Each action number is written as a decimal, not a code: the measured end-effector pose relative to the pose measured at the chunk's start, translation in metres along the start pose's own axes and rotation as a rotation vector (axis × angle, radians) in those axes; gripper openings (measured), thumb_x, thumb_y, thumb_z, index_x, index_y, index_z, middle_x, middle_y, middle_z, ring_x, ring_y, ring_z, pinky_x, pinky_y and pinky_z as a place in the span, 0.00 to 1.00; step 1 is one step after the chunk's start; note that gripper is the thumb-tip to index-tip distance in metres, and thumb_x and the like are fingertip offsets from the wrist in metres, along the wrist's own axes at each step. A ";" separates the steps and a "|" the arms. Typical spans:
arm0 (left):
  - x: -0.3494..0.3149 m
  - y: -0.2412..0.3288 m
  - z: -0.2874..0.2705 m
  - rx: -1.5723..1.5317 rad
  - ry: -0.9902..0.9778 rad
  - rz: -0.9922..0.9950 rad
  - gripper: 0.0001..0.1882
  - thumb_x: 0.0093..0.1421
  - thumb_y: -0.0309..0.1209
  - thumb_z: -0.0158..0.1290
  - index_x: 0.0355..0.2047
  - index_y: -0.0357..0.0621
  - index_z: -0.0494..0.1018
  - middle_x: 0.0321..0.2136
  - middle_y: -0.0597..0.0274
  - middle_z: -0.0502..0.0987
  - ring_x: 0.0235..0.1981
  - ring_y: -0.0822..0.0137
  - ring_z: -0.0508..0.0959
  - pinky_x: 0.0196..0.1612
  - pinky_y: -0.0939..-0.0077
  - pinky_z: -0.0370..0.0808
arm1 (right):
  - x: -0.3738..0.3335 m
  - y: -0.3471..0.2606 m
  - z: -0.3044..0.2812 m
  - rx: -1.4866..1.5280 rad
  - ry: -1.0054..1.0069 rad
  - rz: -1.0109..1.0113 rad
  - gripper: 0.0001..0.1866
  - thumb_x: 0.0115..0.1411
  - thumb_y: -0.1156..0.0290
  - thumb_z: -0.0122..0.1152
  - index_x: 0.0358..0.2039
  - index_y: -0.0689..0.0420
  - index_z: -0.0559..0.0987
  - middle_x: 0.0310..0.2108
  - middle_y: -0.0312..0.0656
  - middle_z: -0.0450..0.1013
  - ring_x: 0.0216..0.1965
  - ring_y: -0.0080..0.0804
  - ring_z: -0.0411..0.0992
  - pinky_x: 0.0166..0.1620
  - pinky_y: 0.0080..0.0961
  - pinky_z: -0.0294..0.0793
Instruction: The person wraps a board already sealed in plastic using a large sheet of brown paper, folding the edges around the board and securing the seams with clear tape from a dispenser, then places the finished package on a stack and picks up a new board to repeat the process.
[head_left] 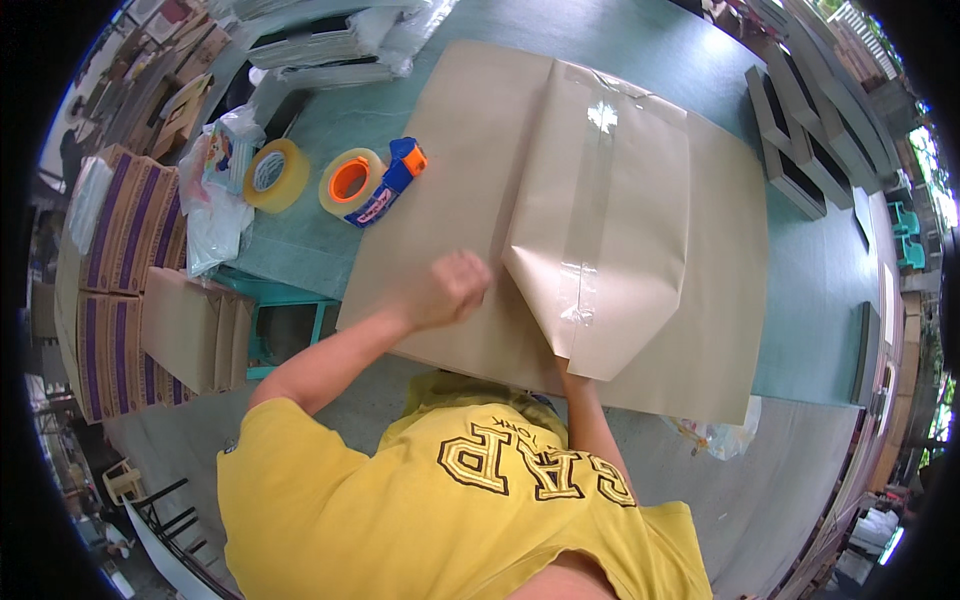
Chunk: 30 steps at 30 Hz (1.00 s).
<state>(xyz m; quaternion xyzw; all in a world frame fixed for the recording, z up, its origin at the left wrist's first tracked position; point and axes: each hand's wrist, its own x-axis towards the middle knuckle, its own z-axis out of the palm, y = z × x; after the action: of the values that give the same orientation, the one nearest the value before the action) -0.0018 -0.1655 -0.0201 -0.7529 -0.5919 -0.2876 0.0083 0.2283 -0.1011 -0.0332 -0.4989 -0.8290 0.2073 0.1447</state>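
Observation:
A parcel wrapped in brown paper [620, 170] lies on a larger sheet of brown kraft paper [450, 130]. Clear tape runs down its middle seam, and its near end is folded into a tapered flap. My left hand [458, 284], slightly blurred, is curled into a fist over the sheet, left of the flap, with nothing seen in it. My right hand [568, 372] reaches in under the flap's near end. Paper hides its fingers, so I cannot tell what they touch. A blue and orange tape dispenser [385, 185] with a roll in it lies by the sheet's left edge.
Left of the dispenser sits a yellowish tape roll [276, 176] beside a plastic bag [215, 215]. Wrapped panels [325, 45] are stacked at the far left of the green table [820, 330]. Dark-edged boards [800, 140] stand far right. Cartons [115, 340] are piled left.

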 end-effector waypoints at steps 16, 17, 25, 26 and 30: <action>0.000 0.115 0.060 -0.223 0.014 0.136 0.18 0.49 0.36 0.47 0.38 0.38 0.71 0.29 0.51 0.75 0.30 0.54 0.76 0.36 0.62 0.73 | 0.022 0.104 -0.097 1.288 -0.123 0.585 0.27 0.59 0.51 0.45 0.44 0.63 0.70 0.38 0.45 0.71 0.37 0.32 0.70 0.40 0.28 0.68; -0.011 0.112 0.060 -0.352 0.001 -0.061 0.18 0.50 0.37 0.47 0.37 0.37 0.72 0.27 0.52 0.76 0.28 0.56 0.76 0.33 0.64 0.73 | 0.044 0.096 -0.105 1.374 -0.278 0.694 0.29 0.58 0.47 0.46 0.44 0.62 0.70 0.36 0.43 0.72 0.35 0.29 0.70 0.38 0.26 0.69; 0.060 0.047 0.020 -1.305 -0.032 -1.364 0.28 0.55 0.52 0.50 0.33 0.31 0.70 0.29 0.56 0.75 0.31 0.65 0.77 0.32 0.65 0.75 | 0.072 0.093 -0.110 1.051 -0.389 0.634 0.22 0.58 0.53 0.51 0.37 0.62 0.74 0.30 0.42 0.74 0.30 0.31 0.73 0.35 0.32 0.72; 0.067 0.048 0.024 -1.333 0.049 -1.370 0.29 0.55 0.51 0.51 0.33 0.30 0.69 0.31 0.55 0.74 0.33 0.65 0.77 0.34 0.64 0.75 | 0.071 0.090 -0.110 1.089 -0.371 0.615 0.19 0.58 0.54 0.51 0.35 0.60 0.74 0.29 0.41 0.74 0.30 0.29 0.73 0.34 0.30 0.72; 0.066 0.063 0.031 -1.831 0.190 -1.281 0.24 0.59 0.44 0.47 0.38 0.30 0.66 0.35 0.54 0.74 0.34 0.64 0.76 0.39 0.68 0.74 | 0.056 0.098 -0.092 1.413 -0.227 0.545 0.16 0.58 0.61 0.52 0.36 0.62 0.73 0.32 0.42 0.74 0.33 0.29 0.73 0.37 0.31 0.73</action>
<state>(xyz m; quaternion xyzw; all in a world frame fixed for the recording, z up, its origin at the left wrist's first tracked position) 0.0763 -0.1152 0.0036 -0.0067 -0.4325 -0.6220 -0.6527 0.3192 0.0076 0.0013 -0.4501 -0.3569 0.7666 0.2871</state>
